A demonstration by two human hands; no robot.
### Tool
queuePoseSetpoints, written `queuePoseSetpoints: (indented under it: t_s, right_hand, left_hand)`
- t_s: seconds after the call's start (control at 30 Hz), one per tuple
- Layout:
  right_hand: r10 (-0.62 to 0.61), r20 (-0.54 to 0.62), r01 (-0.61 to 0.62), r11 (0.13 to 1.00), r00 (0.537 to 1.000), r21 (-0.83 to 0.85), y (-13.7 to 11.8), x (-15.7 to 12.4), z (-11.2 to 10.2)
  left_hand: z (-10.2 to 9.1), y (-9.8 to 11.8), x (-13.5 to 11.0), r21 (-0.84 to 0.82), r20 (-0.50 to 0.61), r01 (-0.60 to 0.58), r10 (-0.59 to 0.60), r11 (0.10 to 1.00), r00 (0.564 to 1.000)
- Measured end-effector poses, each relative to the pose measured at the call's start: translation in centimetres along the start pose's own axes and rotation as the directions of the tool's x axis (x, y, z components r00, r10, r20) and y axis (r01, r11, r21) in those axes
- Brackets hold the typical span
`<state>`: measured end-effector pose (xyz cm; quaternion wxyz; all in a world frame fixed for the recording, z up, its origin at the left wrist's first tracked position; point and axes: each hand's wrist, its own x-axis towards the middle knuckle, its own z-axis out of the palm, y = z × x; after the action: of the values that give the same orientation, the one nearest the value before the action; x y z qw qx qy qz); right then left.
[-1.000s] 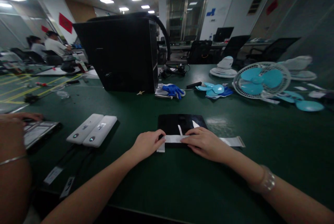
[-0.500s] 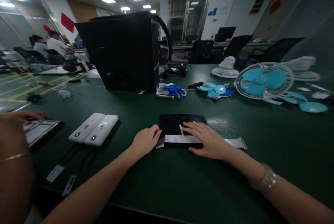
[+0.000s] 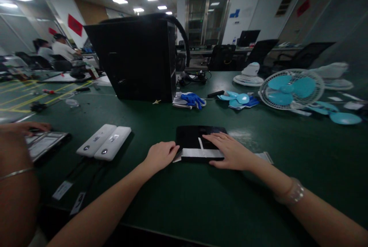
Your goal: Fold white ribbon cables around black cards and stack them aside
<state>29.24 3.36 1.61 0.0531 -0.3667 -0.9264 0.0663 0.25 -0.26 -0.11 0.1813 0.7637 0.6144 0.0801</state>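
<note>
On the green table before me lies a flat black box, with a silvery-white ribbon-like strip running along its front part. A short white piece stands up across the strip onto the black top. Curled at the box's left front corner, my left hand has thumb and finger closed beside the strip's folded end; what they pinch is hidden. My right hand rests over the right side, fingers stretched across the top and thumb at the front edge. The strip's far end pokes out beyond my right wrist.
Two white devices with tagged cords lie at left, near another person's arm and a flat framed unit. Behind stand a large black case, blue gloves, loose fan blades and a caged fan.
My right hand has shifted slightly right and up on the box. The left thumb sits a little closer to the corner. Otherwise the scene is nearly the same.
</note>
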Motion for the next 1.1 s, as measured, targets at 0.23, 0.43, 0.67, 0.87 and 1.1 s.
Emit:
queuePoseSetpoints:
  t_s: [0.23,0.43,0.67,0.87,1.1]
  right_hand:
    - [0.103,0.017,-0.1,0.988,0.995,-0.116,2.3,-0.4,-1.2]
    - [0.427,0.067,-0.411,0.895,0.902,-0.173,7.7,-2.0,-1.9]
    - [0.706,0.038,-0.687,0.699,0.707,-0.198,14.9,-5.5,-2.2]
    - [0.884,0.033,-0.863,0.464,0.467,-0.199,19.5,-9.3,-3.0]
    - [0.98,-0.027,-0.977,0.195,0.198,-0.08,22.8,-13.8,-3.2]
  left_hand:
    - [-0.3,0.0,-0.2,-0.003,0.037,-0.031,0.031,1.0,0.999]
    - [-0.4,-0.2,-0.4,0.0,0.041,-0.05,0.05,0.999,0.998]
    - [-0.6,0.1,-0.5,0.04,0.046,-0.051,0.049,0.998,0.998]
    - [-0.5,0.1,-0.5,0.026,0.071,-0.047,0.045,0.999,0.996]
    - [-0.5,0.1,-0.5,0.046,0.061,-0.052,0.049,0.998,0.997]
